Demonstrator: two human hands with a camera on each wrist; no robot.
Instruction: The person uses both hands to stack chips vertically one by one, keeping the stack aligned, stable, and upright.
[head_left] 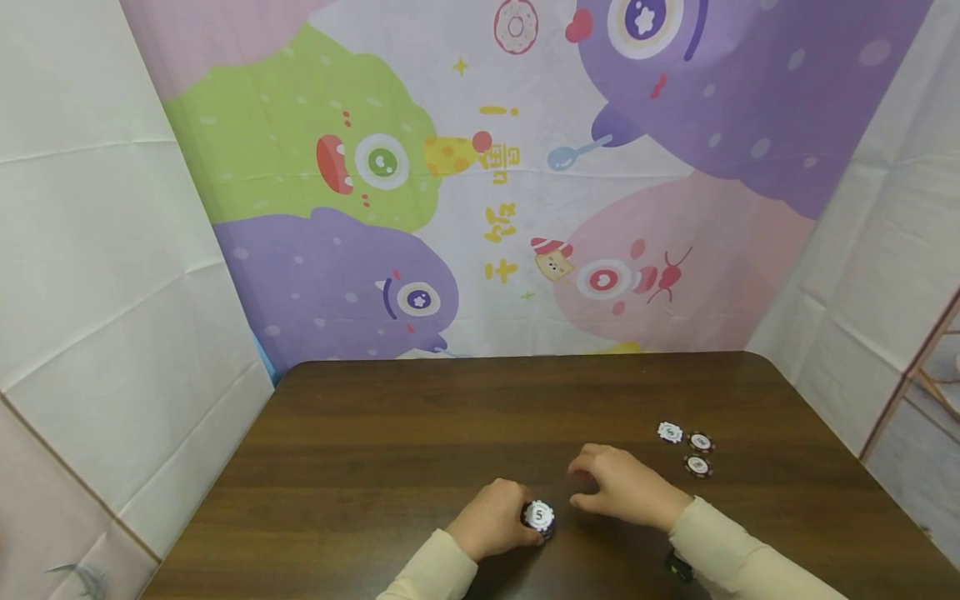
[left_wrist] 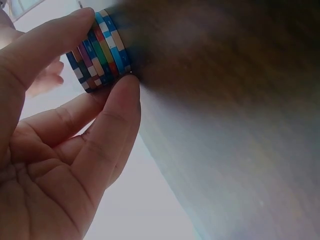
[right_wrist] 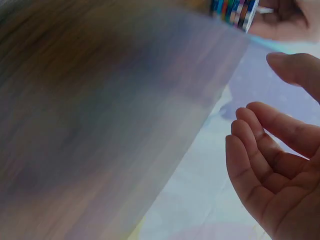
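Observation:
A short stack of poker chips [head_left: 538, 517] stands near the front of the table, a white chip marked 5 on top. My left hand [head_left: 489, 520] grips the stack from its left side, thumb and fingers at the edges. In the left wrist view the stacked chips [left_wrist: 102, 52] show blue, red, green and white striped edges. To the right of the stack, my right hand [head_left: 626, 488] hangs with loosely bent fingers, holding nothing. The right wrist view shows its thumb and fingers [right_wrist: 240, 155] apart, with the stack beyond them.
On the right of the brown wooden table [head_left: 390, 417] lie three loose chips: a white one [head_left: 671, 432] and two dark ones, one farther back [head_left: 701, 442] and one nearer [head_left: 697, 467]. A cartoon-print cloth [head_left: 480, 317] hangs behind the table's far edge.

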